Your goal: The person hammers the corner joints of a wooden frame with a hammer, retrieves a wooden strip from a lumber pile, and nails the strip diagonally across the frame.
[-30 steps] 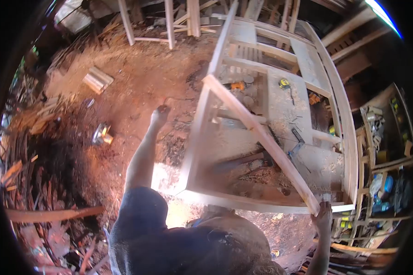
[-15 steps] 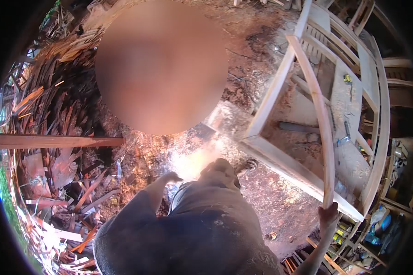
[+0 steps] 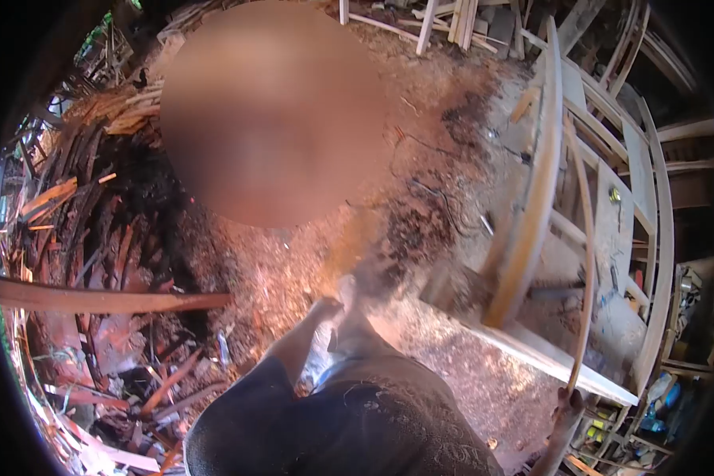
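My right hand (image 3: 567, 403) is at the lower right, closed around the near end of a long, narrow wooden strip (image 3: 587, 262). The strip runs up and away over the workbench and looks bowed in this wide view. My left hand (image 3: 325, 308) hangs low in front of my leg, with its fingers loosely extended and nothing visible in them. Beside the strip, a wider wooden plank (image 3: 535, 182) slants over the bench and is smeared by motion. The near bench edge (image 3: 531, 353) is a pale board.
A yellow tape measure (image 3: 615, 194) lies on a pale board at right. A reddish beam (image 3: 111, 300) juts in from the left above scrap wood (image 3: 166, 385). Sawdust covers the ground (image 3: 246, 270). A blurred circle hides the upper middle.
The strip in my right hand now looks narrower, and its far end has shifted right. The wider plank now sits farther right, with a different slant. My left hand has moved right, nearer my leg.
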